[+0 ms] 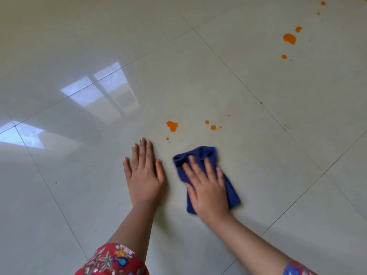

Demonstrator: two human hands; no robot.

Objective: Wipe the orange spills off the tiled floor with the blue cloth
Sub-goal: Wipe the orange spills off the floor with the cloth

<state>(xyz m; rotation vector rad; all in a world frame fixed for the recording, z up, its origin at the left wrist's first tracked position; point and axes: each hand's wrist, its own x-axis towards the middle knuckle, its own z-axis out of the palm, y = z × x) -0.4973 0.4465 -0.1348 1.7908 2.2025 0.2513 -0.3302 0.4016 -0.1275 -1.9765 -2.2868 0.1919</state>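
The crumpled dark blue cloth (200, 153) is pressed onto the glossy pale tiled floor (258, 175) by the right hand (206, 187), fingers straight and spread on top, a bit blurred. The left hand (144, 175) is laid flat on the tile just beside it, nothing held. Small orange spills (172, 126) are seen just beyond the cloth, and a bigger orange splash (289, 38) well apart, far right.

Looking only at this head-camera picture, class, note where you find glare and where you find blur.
Head view: a window reflection glares on the glossy tiled floor at left; the right hand and blue cloth are motion-blurred; the left hand and the nearer orange spills look sharp.
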